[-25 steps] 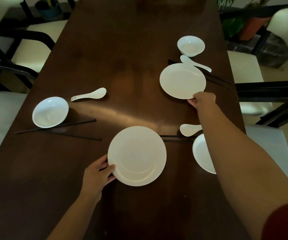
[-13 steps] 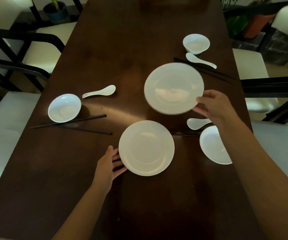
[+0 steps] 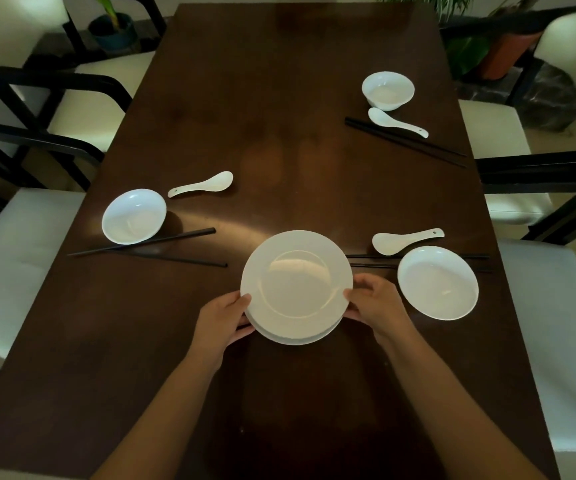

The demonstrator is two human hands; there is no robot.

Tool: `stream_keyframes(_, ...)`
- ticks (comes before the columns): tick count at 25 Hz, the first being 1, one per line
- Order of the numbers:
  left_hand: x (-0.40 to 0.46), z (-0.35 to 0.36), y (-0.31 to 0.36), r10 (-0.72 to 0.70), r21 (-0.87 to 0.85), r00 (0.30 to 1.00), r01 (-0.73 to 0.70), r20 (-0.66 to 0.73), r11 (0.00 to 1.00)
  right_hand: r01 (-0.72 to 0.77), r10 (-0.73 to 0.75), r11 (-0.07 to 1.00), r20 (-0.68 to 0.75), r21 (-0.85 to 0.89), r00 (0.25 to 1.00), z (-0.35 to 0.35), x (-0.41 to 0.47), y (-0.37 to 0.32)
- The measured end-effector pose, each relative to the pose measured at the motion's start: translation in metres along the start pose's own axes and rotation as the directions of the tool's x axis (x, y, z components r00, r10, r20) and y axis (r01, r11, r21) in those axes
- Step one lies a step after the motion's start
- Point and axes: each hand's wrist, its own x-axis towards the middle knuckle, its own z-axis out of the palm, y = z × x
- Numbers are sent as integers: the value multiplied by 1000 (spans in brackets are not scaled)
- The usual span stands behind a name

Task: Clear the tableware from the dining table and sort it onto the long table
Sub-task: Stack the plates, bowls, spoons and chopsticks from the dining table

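Clasping two stacked plates (image 3: 296, 285) (lower one mostly hidden): left hand (image 3: 222, 322), right hand (image 3: 376, 303); both grips clamped on rims.

I can't read any text, labels, brands or numbers anywhere in this view. The white plates (image 3: 296, 285), bowls and spoons I see show plain surfaces, and the dark table (image 3: 279, 98) top carries no markings either.

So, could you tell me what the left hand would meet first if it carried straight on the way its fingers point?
The left hand points up and right, already touching the stacked plates; they block it at once. Beyond them lie chopsticks and a spoon, though depth is unclear.
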Motion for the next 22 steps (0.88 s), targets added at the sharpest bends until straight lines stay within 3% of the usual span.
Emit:
stream_keyframes(4, -1, -2, -6, 53, 49, 999, -53, -2, 997, 22, -23, 997, -11, -78, 1000, 0, 2, 1)
stream_keyframes(6, -1, -4, -5, 49, 67, 999, -49, 8, 997, 52, -61, 975, -34, -218, 998, -2, 3, -2)
stream_keyframes(9, 0, -6, 0, 30, 103, 998, -35, 50, 994, 139, -178, 853, -30, -503, 984, -5, 4, -1)
stream_keyframes(11, 2, -6, 3, -16, 102, 998, 10, 56, 995, 205, -267, 779, -18, -593, 963, -3, 3, 3)
stream_keyframes(17, 5, -2, 14, 14, 144, 1000, -11, -21, 990, 276, -347, 799, -34, -534, 937, 6, 9, 8)
stream_keyframes(20, 4, -2, 16, 13, 104, 1000, -14, 5, 994, 327, -416, 773, -45, -543, 908, 8, 8, 12)
stream_keyframes(22, 1, -6, 15, -7, 89, 1000, 4, 27, 996, 327, -393, 814, -41, -479, 918, 7, 7, 15)
